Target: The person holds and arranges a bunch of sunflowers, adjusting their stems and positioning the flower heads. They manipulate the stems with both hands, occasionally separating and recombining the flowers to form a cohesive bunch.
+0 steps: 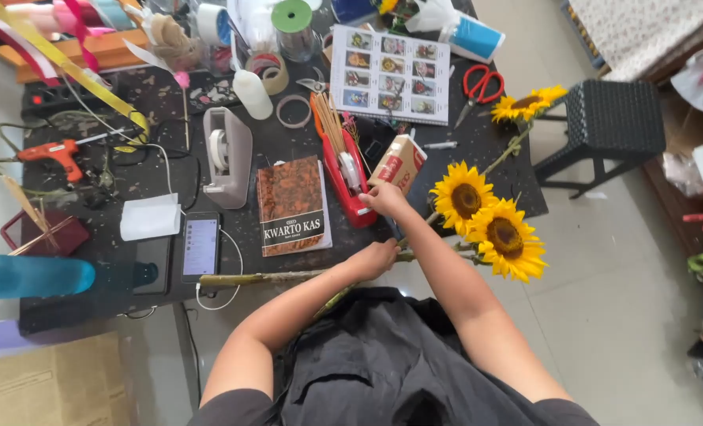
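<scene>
My left hand (375,259) is closed around a bundle of green stems (256,278) lying along the near edge of the black table (138,177). Two sunflowers (485,217) on those stems hang past the table's right side. My right hand (384,197) reaches over them with curled fingers to the near end of a red tape dispenser (343,170), beside a small brown and red carton (399,162). What its fingers pinch is hidden. A third sunflower (527,102) lies at the table's right edge.
On the table are a white tape dispenser (225,154), a brown book (292,203), a phone (201,244) on a cable, an orange glue gun (51,154), red scissors (481,83) and a photo sheet (391,72). A black stool (608,118) stands at right.
</scene>
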